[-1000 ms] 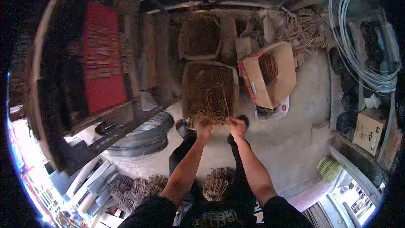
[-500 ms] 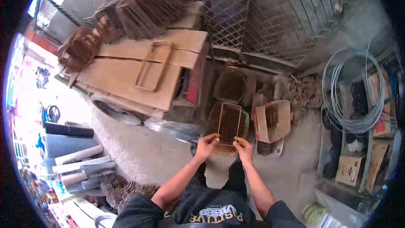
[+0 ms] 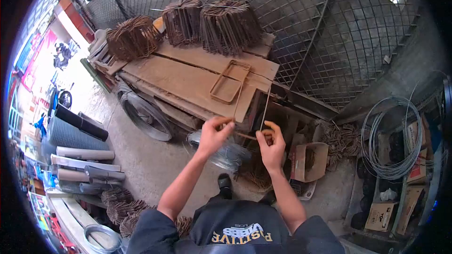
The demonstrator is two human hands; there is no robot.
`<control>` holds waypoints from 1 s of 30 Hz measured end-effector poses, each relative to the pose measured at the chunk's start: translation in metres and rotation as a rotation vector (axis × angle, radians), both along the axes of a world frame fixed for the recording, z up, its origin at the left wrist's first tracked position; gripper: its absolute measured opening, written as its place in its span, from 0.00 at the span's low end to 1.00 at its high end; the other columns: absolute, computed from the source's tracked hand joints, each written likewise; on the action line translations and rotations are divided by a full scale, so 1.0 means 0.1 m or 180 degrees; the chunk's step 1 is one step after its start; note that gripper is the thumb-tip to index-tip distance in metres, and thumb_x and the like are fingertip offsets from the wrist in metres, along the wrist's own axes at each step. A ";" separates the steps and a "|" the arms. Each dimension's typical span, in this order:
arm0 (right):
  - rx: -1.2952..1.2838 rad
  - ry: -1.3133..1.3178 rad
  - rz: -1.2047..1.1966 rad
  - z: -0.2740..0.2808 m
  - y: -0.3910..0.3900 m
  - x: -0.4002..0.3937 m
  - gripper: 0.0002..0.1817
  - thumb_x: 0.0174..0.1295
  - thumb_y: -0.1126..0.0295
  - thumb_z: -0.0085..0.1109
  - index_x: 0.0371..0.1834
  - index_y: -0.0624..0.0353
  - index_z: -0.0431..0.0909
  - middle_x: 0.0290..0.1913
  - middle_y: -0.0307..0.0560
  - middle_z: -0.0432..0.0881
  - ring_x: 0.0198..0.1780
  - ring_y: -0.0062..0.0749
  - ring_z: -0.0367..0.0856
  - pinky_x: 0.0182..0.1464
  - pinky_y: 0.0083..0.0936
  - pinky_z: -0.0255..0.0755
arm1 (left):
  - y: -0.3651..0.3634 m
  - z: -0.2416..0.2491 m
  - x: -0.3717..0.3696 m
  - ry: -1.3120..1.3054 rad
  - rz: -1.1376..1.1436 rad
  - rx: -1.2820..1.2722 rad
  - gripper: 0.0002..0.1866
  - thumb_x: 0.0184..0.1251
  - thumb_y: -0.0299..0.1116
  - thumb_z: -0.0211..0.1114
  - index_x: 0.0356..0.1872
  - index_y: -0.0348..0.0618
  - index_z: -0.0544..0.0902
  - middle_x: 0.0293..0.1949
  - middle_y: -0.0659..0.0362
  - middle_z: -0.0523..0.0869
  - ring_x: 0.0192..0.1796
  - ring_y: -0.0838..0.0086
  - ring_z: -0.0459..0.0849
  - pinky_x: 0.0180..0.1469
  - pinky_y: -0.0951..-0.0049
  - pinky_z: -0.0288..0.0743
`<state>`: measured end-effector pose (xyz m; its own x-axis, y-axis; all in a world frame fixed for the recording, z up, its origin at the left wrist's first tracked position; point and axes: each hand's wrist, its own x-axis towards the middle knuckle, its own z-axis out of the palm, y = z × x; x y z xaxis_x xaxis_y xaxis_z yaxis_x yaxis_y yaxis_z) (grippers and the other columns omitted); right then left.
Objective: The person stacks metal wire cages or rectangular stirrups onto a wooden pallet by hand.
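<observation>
A thin rectangular metal stirrup (image 3: 265, 108) is held out in front of me, its far end overlapping the table. My left hand (image 3: 215, 135) is closed, pinching its left side near the close corner. On the other side my right hand (image 3: 271, 146) is closed round the right corner. Beyond it, a small stack of brown rectangular stirrups (image 3: 225, 100) lies flat on the wooden table (image 3: 174, 82). Thick bundles of rusty stirrups (image 3: 230, 26) stand along the table's back edge.
Wire coils (image 3: 143, 113) lean against the table's front. A cardboard box (image 3: 310, 161) stands on the floor at right, near rusty bundles (image 3: 341, 143). A large wire coil (image 3: 393, 138) hangs over shelving. Mesh rolls (image 3: 77, 136) lie at left; a wire fence (image 3: 301, 28) rises behind.
My view has swung left toward the table. Both hands have moved up with the stirrup, from above the floor containers to the table's near right corner.
</observation>
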<state>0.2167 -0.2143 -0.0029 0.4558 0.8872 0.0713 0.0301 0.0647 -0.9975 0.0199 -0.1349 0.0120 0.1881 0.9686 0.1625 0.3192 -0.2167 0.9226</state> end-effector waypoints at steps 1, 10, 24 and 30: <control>0.0144 -0.0537 -0.0018 0.06 0.11 -0.06 0.11 0.68 0.69 0.71 0.50 0.61 0.87 0.37 0.41 0.87 0.37 0.26 0.81 0.42 0.27 0.74 | 0.11 0.10 -0.06 0.0087 0.0053 0.0065 0.15 0.66 0.36 0.73 0.49 0.38 0.92 0.35 0.51 0.91 0.33 0.73 0.85 0.39 0.70 0.77; 0.0586 -0.2073 0.0126 0.14 1.08 -0.40 0.08 0.66 0.65 0.68 0.41 0.57 0.90 0.38 0.51 0.88 0.35 0.47 0.83 0.45 0.37 0.73 | 1.15 0.17 -0.33 0.0669 0.0442 0.0235 0.16 0.63 0.37 0.70 0.46 0.38 0.92 0.32 0.45 0.92 0.34 0.63 0.92 0.42 0.65 0.83; 0.0591 -0.2198 0.0256 -0.13 1.56 -0.39 0.12 0.66 0.63 0.66 0.41 0.60 0.90 0.44 0.57 0.89 0.45 0.56 0.88 0.49 0.47 0.80 | 1.52 -0.08 -0.20 0.1300 0.0799 0.0494 0.12 0.66 0.35 0.67 0.45 0.45 0.93 0.42 0.41 0.91 0.48 0.47 0.90 0.53 0.54 0.83; 0.0671 -0.2260 0.0145 -0.09 1.52 -0.42 0.12 0.65 0.65 0.69 0.42 0.63 0.89 0.42 0.60 0.88 0.42 0.53 0.89 0.47 0.40 0.81 | 1.46 -0.03 -0.18 0.1505 0.0891 0.0548 0.12 0.67 0.36 0.67 0.45 0.45 0.94 0.44 0.42 0.90 0.50 0.46 0.89 0.55 0.52 0.82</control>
<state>0.1745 -0.0627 -0.0115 0.1998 0.8391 0.5060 0.6560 0.2691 -0.7052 0.0018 0.0116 0.0088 0.0189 0.9590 0.2827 0.7552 -0.1990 0.6245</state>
